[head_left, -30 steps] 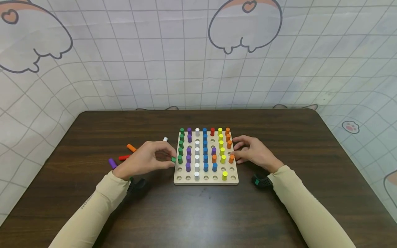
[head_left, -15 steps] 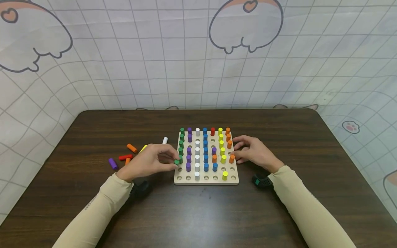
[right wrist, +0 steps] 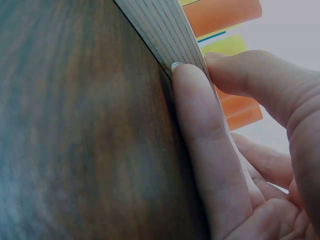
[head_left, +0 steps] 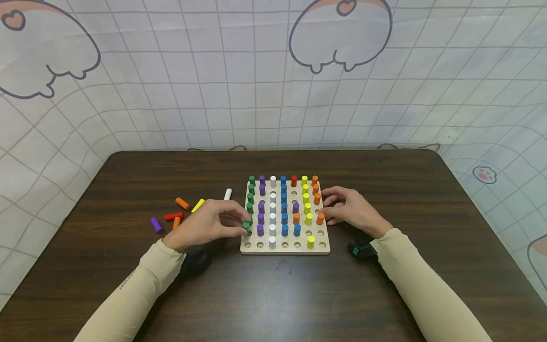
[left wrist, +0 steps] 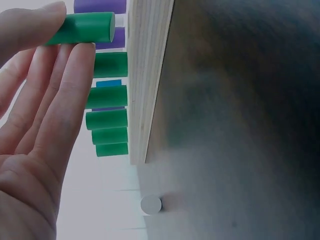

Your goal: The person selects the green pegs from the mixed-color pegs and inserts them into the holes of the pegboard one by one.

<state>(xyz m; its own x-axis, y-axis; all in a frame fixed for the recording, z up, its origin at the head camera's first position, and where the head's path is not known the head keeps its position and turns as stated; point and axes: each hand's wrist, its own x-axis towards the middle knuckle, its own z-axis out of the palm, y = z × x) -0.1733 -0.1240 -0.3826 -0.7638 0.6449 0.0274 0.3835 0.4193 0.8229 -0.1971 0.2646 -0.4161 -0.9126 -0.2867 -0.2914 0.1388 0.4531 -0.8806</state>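
On the table lies a light wooden pegboard [head_left: 278, 251] with columns of coloured pegs standing in it. At its left edge my left hand [head_left: 207, 224] pinches a green peg [left wrist: 82, 27] between thumb and fingertips. That peg points down at the board, its lower end a little off the surface in the left wrist view. Beyond it, several green pegs [left wrist: 107, 97] stand in the left column. My right hand [head_left: 355, 211] holds the board's right edge, the thumb on top and a finger along the side, beside orange pegs [right wrist: 225, 15].
Left of the board lie loose pegs: a purple peg [head_left: 156, 225], a red peg [head_left: 173, 216], an orange peg [head_left: 182, 204], a yellow peg [head_left: 198, 205] and a white peg [head_left: 228, 194]. Another orange peg [head_left: 176, 223] is partly behind the left hand. The dark wooden table [head_left: 273, 304] surrounds them.
My left hand has moved slightly right with the green peg, from beside the board's left edge to over the left column. The right hand stays in place.
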